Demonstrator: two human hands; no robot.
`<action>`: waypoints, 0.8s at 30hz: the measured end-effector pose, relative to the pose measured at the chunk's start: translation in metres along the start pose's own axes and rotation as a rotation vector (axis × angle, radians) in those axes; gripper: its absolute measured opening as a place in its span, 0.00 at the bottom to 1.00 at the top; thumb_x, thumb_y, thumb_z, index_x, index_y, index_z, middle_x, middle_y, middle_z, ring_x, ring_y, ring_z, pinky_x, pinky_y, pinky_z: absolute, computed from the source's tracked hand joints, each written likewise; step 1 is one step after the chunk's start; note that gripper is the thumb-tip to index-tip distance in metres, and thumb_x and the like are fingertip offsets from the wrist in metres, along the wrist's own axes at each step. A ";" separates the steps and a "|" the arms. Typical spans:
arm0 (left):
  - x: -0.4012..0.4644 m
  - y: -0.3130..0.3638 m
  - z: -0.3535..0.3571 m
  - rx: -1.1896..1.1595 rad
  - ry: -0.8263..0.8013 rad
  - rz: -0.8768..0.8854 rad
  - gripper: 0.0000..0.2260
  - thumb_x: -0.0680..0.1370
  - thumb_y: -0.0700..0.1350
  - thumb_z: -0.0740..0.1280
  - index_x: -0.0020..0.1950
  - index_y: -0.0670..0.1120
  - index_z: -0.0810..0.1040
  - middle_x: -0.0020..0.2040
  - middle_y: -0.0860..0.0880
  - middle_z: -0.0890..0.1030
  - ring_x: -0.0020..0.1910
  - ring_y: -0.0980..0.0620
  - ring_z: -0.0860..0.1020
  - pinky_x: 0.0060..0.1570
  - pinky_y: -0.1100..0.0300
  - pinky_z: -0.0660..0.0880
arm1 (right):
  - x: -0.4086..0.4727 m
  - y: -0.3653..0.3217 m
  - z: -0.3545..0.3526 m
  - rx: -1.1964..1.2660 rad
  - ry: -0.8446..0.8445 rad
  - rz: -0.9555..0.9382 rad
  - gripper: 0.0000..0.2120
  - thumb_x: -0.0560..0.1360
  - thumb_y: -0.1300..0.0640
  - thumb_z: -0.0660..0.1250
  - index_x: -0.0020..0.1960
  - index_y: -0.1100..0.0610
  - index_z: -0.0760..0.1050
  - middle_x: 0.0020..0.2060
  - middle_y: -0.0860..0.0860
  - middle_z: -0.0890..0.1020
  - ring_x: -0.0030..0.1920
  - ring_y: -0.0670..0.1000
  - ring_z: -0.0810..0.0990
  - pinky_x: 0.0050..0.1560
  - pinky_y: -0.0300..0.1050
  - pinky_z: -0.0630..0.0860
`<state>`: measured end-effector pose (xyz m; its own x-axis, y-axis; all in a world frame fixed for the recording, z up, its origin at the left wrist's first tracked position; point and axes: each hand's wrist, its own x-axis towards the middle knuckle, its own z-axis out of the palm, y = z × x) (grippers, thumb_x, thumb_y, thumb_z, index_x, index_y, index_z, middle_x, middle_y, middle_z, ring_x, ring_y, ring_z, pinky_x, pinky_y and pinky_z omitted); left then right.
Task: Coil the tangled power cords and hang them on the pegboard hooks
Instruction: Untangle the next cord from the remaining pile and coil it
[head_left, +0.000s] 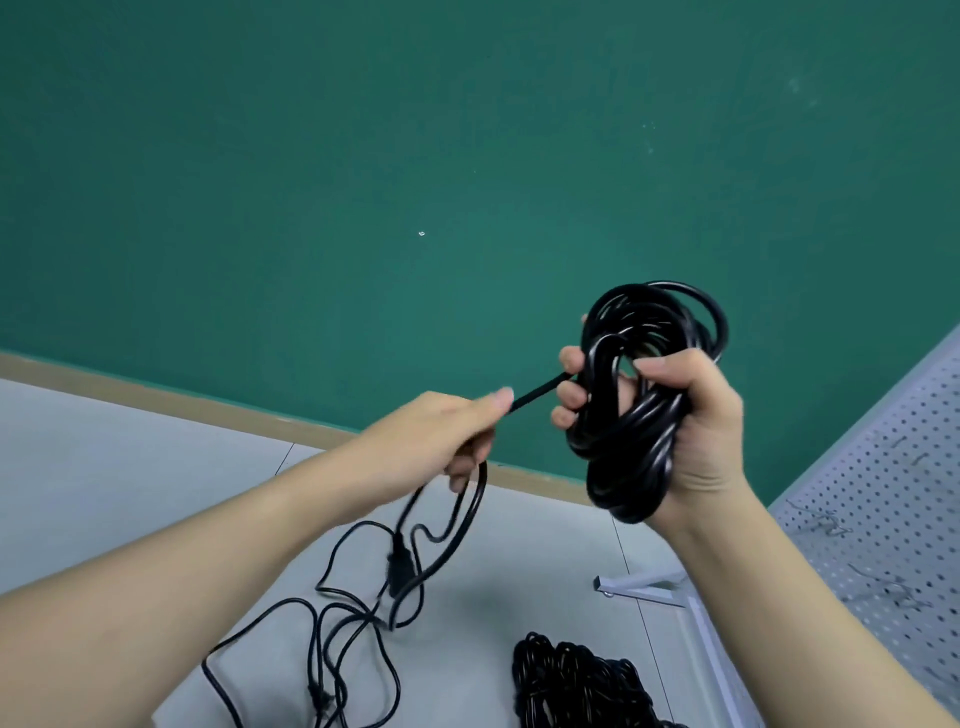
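Observation:
My right hand (691, 421) grips a thick bundle of coiled black power cord (639, 395), held upright in front of the green wall. A straight length of that cord runs left from the coil into my left hand (441, 436), which pinches it between thumb and fingers. Below my left hand the cord's free end hangs down in a loop with a black plug (399, 564), blurred by motion. More loose black cord (332, 639) lies tangled on the grey floor. A white pegboard (893, 499) with small metal hooks (826, 519) stands at the right.
A dense heap of black cable (571, 686) lies on the floor at the bottom centre. The pegboard's white metal foot (641, 587) juts out across the floor beside it. A green wall (415, 182) with a tan baseboard fills the background.

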<state>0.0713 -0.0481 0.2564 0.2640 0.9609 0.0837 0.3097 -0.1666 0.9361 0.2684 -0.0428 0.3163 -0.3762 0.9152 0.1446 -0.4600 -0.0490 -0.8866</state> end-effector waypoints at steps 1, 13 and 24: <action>0.000 -0.005 -0.001 0.074 0.050 0.047 0.24 0.82 0.63 0.62 0.34 0.48 0.69 0.29 0.50 0.68 0.30 0.52 0.69 0.38 0.55 0.66 | 0.001 -0.004 -0.003 0.026 -0.003 -0.023 0.23 0.53 0.51 0.78 0.44 0.61 0.83 0.45 0.59 0.78 0.39 0.55 0.75 0.41 0.49 0.74; 0.008 -0.022 -0.009 0.369 0.142 -0.036 0.27 0.76 0.53 0.74 0.33 0.49 0.57 0.26 0.55 0.56 0.28 0.52 0.55 0.30 0.57 0.53 | 0.004 -0.017 -0.010 0.039 0.022 -0.126 0.20 0.63 0.53 0.65 0.51 0.62 0.72 0.45 0.58 0.76 0.39 0.55 0.72 0.41 0.49 0.72; 0.003 -0.026 -0.025 -0.103 0.061 -0.132 0.27 0.79 0.59 0.69 0.34 0.50 0.55 0.32 0.47 0.54 0.32 0.47 0.52 0.34 0.54 0.50 | 0.002 -0.020 -0.022 0.033 0.058 -0.152 0.19 0.63 0.54 0.67 0.52 0.62 0.74 0.46 0.58 0.76 0.41 0.56 0.74 0.42 0.49 0.74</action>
<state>0.0409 -0.0350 0.2406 0.1705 0.9851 -0.0243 0.2419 -0.0179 0.9701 0.2945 -0.0314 0.3246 -0.2541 0.9345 0.2494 -0.5342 0.0793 -0.8416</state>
